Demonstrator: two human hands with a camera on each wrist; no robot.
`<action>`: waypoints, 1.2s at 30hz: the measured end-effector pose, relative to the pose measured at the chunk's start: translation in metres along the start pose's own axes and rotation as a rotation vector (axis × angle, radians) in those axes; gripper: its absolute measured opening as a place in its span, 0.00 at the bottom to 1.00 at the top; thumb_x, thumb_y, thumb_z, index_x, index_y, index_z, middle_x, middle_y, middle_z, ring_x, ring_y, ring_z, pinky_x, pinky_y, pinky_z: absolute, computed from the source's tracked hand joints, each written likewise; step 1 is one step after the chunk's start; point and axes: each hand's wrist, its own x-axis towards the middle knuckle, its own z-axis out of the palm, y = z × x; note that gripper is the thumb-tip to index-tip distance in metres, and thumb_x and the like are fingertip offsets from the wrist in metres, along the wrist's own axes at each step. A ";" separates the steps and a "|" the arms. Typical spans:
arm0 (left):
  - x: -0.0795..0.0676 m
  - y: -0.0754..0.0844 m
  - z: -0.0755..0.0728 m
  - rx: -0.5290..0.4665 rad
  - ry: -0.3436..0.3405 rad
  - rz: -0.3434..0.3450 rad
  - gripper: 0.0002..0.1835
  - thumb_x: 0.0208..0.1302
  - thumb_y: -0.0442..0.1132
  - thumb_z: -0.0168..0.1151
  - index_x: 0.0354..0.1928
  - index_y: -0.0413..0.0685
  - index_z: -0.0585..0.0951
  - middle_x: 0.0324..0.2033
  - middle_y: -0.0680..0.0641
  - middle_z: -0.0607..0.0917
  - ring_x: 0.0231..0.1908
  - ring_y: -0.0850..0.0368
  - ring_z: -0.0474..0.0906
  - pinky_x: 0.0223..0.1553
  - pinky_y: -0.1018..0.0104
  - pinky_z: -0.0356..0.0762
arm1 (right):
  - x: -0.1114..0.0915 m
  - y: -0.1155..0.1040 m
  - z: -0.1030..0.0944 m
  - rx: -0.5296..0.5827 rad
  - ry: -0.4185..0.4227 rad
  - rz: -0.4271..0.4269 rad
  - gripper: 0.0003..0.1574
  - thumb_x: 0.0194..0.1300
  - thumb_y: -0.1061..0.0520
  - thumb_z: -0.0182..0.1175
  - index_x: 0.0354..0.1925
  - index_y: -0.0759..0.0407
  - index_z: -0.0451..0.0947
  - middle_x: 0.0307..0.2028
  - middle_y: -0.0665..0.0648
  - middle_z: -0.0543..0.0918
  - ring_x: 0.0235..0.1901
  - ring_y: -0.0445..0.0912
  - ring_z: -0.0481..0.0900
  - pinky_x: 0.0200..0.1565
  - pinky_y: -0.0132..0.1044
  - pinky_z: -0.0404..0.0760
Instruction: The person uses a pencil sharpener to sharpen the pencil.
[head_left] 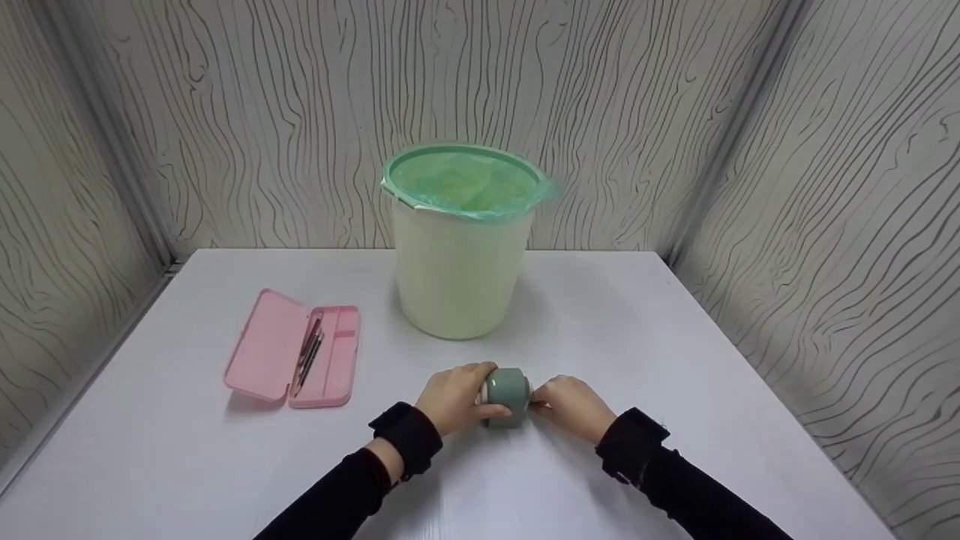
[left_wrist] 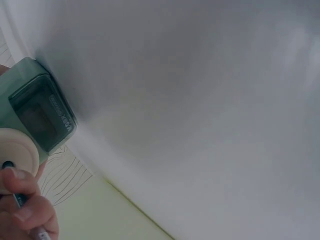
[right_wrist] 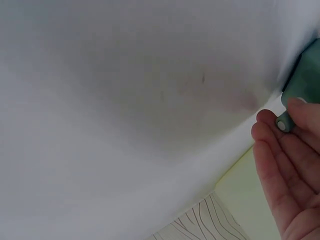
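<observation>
A green pencil sharpener [head_left: 508, 386] with a cream round face lies between the two hands, low over the white table. My left hand [head_left: 457, 396] grips its left end, thumb on the near side and a finger over the top. In the left wrist view, curled fingers hold a dark pencil [left_wrist: 20, 199] whose front sits in the hole of the cream face; a see-through dark drawer [left_wrist: 45, 112] shows on the sharpener. At the right end, my right hand [head_left: 574, 405] pinches a small green crank knob [right_wrist: 284, 123] between thumb and fingers.
An open pink pencil case [head_left: 341, 367] with several pencils [head_left: 309, 360] lies on the table [head_left: 150, 420] to the left. Behind the hands stands a pale bin [head_left: 461, 277] lined with a green bag [head_left: 465, 180]. Wood-patterned walls [head_left: 300, 112] enclose the back and sides.
</observation>
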 end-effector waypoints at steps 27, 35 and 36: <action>0.002 0.001 -0.001 0.006 -0.022 0.000 0.34 0.59 0.61 0.72 0.59 0.45 0.80 0.50 0.46 0.90 0.46 0.52 0.88 0.46 0.59 0.86 | -0.027 -0.008 -0.018 0.098 0.067 -0.099 0.03 0.64 0.63 0.69 0.35 0.56 0.88 0.30 0.49 0.91 0.31 0.42 0.85 0.34 0.32 0.81; 0.001 0.000 -0.002 -0.006 -0.013 0.009 0.34 0.59 0.60 0.73 0.59 0.44 0.80 0.51 0.46 0.90 0.48 0.52 0.88 0.48 0.59 0.86 | -0.027 -0.010 -0.029 0.113 0.076 -0.110 0.04 0.63 0.65 0.69 0.36 0.57 0.88 0.33 0.49 0.92 0.34 0.42 0.87 0.36 0.32 0.83; 0.001 0.000 -0.002 -0.008 -0.015 0.010 0.34 0.60 0.60 0.73 0.59 0.44 0.80 0.52 0.46 0.89 0.48 0.52 0.88 0.48 0.59 0.86 | -0.027 -0.010 -0.030 0.115 0.074 -0.112 0.04 0.64 0.65 0.69 0.36 0.57 0.88 0.33 0.49 0.92 0.34 0.42 0.87 0.36 0.32 0.83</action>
